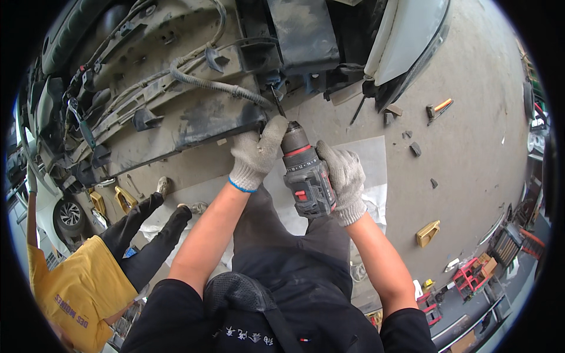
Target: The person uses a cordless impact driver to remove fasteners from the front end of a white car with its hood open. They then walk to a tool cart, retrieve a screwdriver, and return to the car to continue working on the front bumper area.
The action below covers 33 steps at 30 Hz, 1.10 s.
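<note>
My right hand, in a grey knit glove, is wrapped round a black and grey cordless drill with red accents. A long thin bit runs from its chuck up to the torn-down front end of a car. My left hand, gloved too, is closed beside the chuck and the bit, just under the edge of a dusty dark beam. Its fingertips are partly hidden, so what they grip cannot be made out. A ribbed hose crosses above the beam.
A ratchet rests among the car parts at left. A person in a yellow shirt stands at lower left. On the floor at right lie an orange-handled hammer, dark fragments and a yellow part. A red rack stands farther right.
</note>
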Available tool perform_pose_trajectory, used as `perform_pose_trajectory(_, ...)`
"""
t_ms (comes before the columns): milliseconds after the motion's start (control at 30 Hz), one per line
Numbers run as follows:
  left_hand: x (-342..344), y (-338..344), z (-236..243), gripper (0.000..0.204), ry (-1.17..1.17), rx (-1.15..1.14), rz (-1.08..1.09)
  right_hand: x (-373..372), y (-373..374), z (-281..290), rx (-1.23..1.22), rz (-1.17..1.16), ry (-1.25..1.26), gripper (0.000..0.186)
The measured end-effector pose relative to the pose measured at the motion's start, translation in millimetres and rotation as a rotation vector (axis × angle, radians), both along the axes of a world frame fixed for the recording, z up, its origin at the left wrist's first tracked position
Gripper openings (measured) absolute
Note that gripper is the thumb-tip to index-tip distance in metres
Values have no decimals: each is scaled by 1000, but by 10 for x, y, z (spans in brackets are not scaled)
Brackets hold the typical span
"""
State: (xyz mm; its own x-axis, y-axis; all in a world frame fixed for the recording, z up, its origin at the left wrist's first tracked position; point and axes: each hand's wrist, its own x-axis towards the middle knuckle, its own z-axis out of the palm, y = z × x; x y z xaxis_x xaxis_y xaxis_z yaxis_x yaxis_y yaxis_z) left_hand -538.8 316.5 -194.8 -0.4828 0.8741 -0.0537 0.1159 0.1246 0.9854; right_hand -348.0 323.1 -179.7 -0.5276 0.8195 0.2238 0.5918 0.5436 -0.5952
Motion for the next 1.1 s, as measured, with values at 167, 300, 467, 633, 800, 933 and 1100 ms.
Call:
perform_pose_trajectory(167, -12, 34, 17, 20, -93, -133, -22, -63, -103, -65, 51, -58, -45, 46)
perform_pose_trajectory(300, -24, -5, 21, 17, -99, -171, -36, -57, -159, -99, 67, -102, -7, 45)
perform_pose_trajectory(467, -1, 64, 24, 18, -216, -149, -28, -92, -170, -122, 36, -134, 3, 45)
perform_pose_trajectory(633, -28, -32, -134, 16, -125, -35, -85, -99, -163, -171, 39, -139, 14, 45)
perform_pose_trajectory(800, -53, -21, -166, 22, -113, 45, -151, -80, -154, -191, 1, -129, -3, 44)
perform_pose_trajectory(933, -104, -70, -389, 22, 423, 235, -188, -81, -146, -209, 7, -128, 14, 43)
perform_pose_trajectory(1100, -93, -54, -238, 18, 439, 167, -196, -76, -159, -255, -2, -132, 5, 43)
